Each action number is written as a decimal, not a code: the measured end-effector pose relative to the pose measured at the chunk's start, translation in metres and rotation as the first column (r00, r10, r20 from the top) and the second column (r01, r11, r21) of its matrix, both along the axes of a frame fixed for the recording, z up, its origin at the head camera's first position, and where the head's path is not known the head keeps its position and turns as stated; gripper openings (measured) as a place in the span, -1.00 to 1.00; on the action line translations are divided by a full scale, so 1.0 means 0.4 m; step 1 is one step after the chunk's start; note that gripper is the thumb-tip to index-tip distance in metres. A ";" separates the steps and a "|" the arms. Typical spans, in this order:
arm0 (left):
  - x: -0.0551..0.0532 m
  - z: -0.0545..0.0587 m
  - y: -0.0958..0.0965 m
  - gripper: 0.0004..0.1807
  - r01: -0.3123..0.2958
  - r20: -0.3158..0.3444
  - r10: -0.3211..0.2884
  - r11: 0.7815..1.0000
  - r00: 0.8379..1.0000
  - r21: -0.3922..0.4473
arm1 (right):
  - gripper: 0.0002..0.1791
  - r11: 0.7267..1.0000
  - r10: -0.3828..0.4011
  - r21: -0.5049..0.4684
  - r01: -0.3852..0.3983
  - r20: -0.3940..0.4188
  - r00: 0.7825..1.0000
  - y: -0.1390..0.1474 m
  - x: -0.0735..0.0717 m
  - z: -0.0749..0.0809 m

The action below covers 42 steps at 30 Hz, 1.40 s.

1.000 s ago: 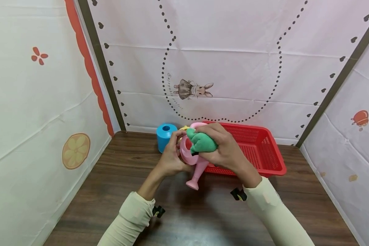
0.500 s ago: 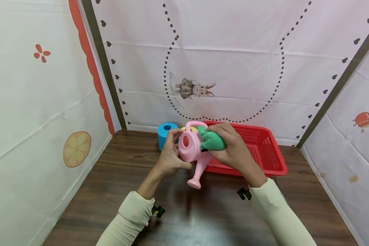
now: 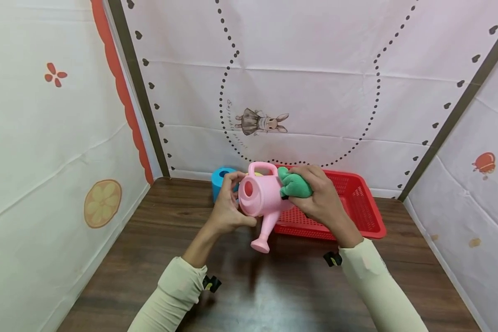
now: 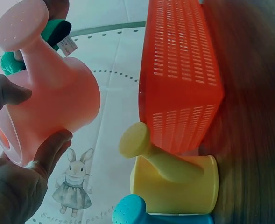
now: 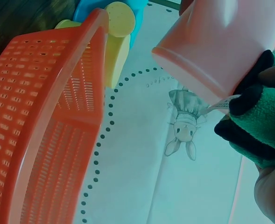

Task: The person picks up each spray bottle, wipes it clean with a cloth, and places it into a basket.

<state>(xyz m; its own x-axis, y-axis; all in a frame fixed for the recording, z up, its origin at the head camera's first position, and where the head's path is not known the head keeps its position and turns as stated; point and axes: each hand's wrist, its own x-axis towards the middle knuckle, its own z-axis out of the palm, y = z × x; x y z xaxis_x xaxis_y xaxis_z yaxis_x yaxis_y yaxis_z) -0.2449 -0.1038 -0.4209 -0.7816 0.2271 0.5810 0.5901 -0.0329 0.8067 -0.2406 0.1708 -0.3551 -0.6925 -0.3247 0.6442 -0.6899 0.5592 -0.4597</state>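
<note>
A pink watering can (image 3: 267, 192) is held in the air, lying over on its side with its spout pointing down toward the person. My left hand (image 3: 225, 210) grips it at the top-opening end, the thumb below and the fingers at the far side. In my right hand (image 3: 325, 200) is a bunched green fuzzy cloth item (image 3: 297, 185), which touches the can near its base end. The right wrist view shows black parts and a white tag on the green item (image 5: 263, 116). The left wrist view shows the can's round sprinkler head (image 4: 20, 25).
A red perforated basket (image 3: 367, 203) stands behind and to the right on the brown wooden table (image 3: 170, 235). Left of it stand a yellow watering can (image 4: 174, 186) and a blue watering can (image 3: 219, 186). A printed cloth wall (image 3: 307, 106) closes the back.
The pink watering can has turned so that more of its side shows. My right hand has moved right with the green cloth item, from the can's opening toward its base.
</note>
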 end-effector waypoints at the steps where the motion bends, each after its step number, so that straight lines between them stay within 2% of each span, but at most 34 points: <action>1: 0.000 0.000 0.000 0.20 -0.006 0.000 0.006 1.000 1.000 -0.004 | -0.34 1.000 0.007 0.000 -0.007 -0.008 1.000 -0.003 0.000 0.000; 7: -0.004 -0.001 0.004 0.18 -0.029 0.013 0.029 0.999 0.999 -0.032 | -0.35 0.997 0.077 -0.008 -0.077 -0.063 0.995 -0.030 0.010 0.000; 11: -0.004 -0.004 0.008 0.20 -0.027 0.039 0.028 0.999 0.999 -0.030 | -0.38 0.991 0.135 0.001 -0.136 -0.133 0.982 -0.061 0.024 0.007; 17: -0.003 -0.007 0.015 0.23 0.044 0.063 -0.047 0.998 0.997 0.047 | -0.36 0.980 0.198 0.032 -0.196 -0.237 0.951 -0.105 0.044 0.018; 22: -0.005 -0.006 0.019 0.23 0.065 0.046 -0.069 0.995 0.997 0.078 | -0.29 0.977 0.215 0.053 -0.209 -0.265 0.940 -0.123 0.051 0.025; 29: -0.003 -0.006 0.018 0.20 0.041 0.039 -0.043 0.998 0.998 0.048 | -0.29 0.980 0.201 0.041 -0.197 -0.255 0.946 -0.115 0.050 0.019; 34: -0.001 -0.009 0.013 0.19 0.014 0.060 -0.015 1.000 0.998 0.025 | -0.35 0.983 0.181 0.025 -0.179 -0.225 0.957 -0.096 0.043 0.010; 42: 0.003 -0.004 -0.004 0.20 -0.017 0.055 0.015 0.999 0.998 0.044 | -0.33 0.997 0.074 -0.015 -0.077 -0.118 0.990 -0.039 0.017 -0.011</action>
